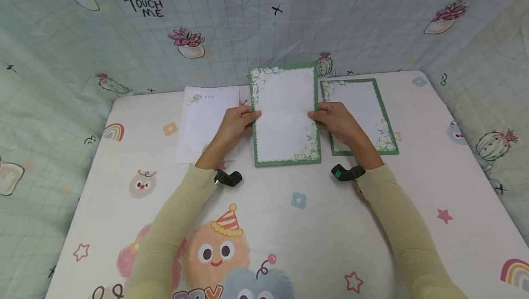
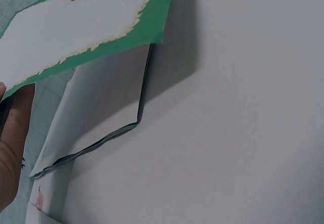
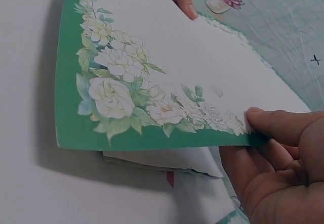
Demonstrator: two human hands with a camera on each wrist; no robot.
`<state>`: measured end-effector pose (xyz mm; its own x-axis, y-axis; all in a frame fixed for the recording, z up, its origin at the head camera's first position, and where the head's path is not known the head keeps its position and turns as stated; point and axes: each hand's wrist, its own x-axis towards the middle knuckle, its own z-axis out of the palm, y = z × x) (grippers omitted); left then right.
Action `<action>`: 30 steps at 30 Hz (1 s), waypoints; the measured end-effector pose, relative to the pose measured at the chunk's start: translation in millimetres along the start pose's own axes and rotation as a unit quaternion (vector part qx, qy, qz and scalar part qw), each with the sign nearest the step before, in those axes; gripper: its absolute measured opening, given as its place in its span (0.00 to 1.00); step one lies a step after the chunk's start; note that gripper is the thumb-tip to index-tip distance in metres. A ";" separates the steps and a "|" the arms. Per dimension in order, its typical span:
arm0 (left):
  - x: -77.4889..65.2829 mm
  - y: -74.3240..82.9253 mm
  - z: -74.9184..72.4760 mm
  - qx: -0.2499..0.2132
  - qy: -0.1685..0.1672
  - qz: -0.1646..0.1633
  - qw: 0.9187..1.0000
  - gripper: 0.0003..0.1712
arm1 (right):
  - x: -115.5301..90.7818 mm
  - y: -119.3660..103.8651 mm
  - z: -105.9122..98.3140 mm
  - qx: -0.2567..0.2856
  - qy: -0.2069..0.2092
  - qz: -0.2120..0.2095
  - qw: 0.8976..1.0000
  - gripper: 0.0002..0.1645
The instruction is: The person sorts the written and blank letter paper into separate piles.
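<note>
Both hands hold up a sheet of stationery paper (image 1: 285,115) with a green border and white flowers in two corners, in the middle of the head view. My left hand (image 1: 239,122) pinches its left edge, thumb on the front. At the opposite edge, my right hand (image 1: 339,122) grips it, thumb in front and fingers behind (image 3: 240,168). A white stack of paper (image 2: 109,97) with dark edges lies below the raised sheet in the left wrist view. The sheet hides most of that stack in the head view.
White paper (image 1: 206,124) with a small leaf print lies left of the held sheet. To the right rests another green-bordered floral sheet (image 1: 357,101), partly behind my right hand. The patterned tablecloth (image 1: 314,234) reaches back to a printed curtain (image 1: 248,19).
</note>
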<state>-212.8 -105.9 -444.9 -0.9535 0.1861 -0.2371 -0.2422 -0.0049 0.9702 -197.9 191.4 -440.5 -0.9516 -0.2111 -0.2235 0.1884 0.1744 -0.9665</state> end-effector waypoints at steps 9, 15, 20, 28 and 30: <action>0.8 2.8 2.1 0.007 0.005 -0.006 1.000 0.14 | -0.6 -1.0 -3.1 0.006 0.002 -0.002 1.000 0.30; 1.9 3.4 1.8 0.012 0.014 -0.011 1.000 0.09 | -1.6 -3.2 -2.8 0.005 0.067 0.018 0.998 0.16; 2.6 2.4 0.6 0.013 0.018 -0.018 1.000 0.08 | -3.0 -3.7 -4.2 -0.005 0.086 0.022 0.996 0.25; 4.1 3.2 3.9 0.005 0.015 -0.019 1.000 0.13 | -5.2 -4.0 -12.0 -0.027 0.065 0.020 0.997 0.29; 4.6 3.4 5.2 0.004 0.015 -0.018 1.000 0.15 | -5.5 -3.4 -13.4 -0.028 0.066 0.023 0.997 0.30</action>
<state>-217.1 -100.0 -442.5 -0.9492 0.1558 -0.2734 -0.2753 0.0097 0.9613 -196.5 204.8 -434.3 -0.9668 -0.0733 -0.2449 0.2220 0.2346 -0.9464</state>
